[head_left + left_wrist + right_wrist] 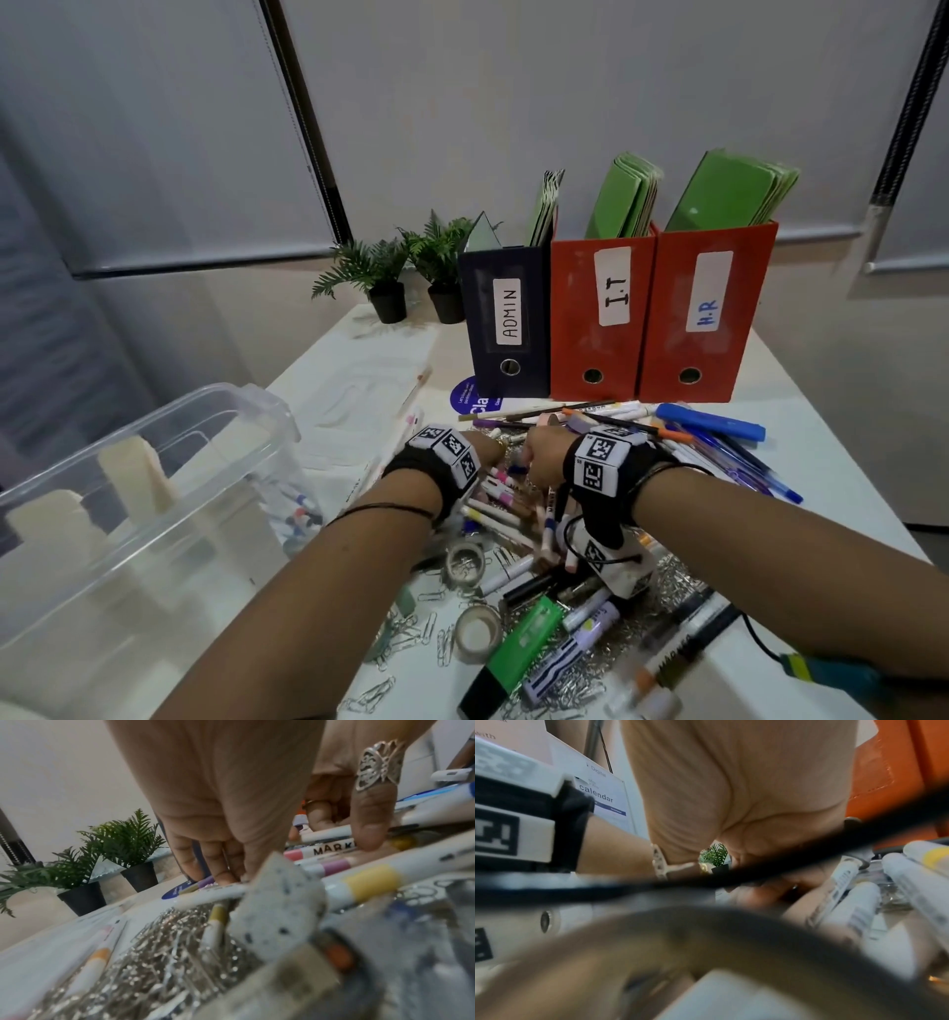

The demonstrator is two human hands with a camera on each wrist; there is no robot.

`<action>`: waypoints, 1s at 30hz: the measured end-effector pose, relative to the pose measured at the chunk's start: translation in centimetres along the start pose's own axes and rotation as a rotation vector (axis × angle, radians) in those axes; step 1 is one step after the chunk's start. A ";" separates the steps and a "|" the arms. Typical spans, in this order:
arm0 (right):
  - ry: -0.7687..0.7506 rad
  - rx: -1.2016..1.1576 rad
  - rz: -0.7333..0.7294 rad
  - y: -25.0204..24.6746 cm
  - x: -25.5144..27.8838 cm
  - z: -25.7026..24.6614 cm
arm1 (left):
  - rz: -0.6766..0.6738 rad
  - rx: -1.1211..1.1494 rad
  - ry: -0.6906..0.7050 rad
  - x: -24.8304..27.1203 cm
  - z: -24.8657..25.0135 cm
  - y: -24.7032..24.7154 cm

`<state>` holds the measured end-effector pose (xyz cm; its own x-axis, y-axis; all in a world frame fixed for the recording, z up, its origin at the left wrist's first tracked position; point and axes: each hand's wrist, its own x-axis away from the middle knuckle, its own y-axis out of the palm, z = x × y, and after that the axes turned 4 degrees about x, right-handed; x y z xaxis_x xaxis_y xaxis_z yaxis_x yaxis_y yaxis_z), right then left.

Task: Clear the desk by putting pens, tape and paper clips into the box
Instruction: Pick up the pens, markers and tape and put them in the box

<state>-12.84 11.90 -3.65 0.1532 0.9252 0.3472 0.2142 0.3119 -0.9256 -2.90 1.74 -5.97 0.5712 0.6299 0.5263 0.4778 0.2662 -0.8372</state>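
A heap of pens and markers (500, 509) covers the middle of the desk. My left hand (488, 447) and right hand (539, 455) meet knuckle to knuckle in the heap's far part. In the left wrist view my left hand (239, 870) reaches down, its fingertips (223, 878) on white markers (334, 850). My right hand (777, 892) curls its fingers under the palm against white markers (859, 908). Two tape rolls (464, 562) (477, 632) and loose paper clips (411, 634) lie nearer me. The clear plastic box (154, 514) stands at the left with a few pens inside.
Three upright file boxes marked ADMIN (506, 313), I.T (601, 313) and H.R (703, 318) stand behind the heap, with two potted plants (385, 277) to their left. White papers (369, 390) lie between box and heap. A green highlighter (524, 637) lies near me.
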 end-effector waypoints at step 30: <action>0.000 -0.727 0.285 -2.2 0.5 1.5 | 0.170 0.065 0.010 5.4 2.0 1.0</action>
<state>-14.68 11.97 -1.64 0.2977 0.9482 0.1108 0.7450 -0.1582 -0.6480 -0.68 6.87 -4.28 0.6471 0.6624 0.3775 0.3295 0.2036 -0.9220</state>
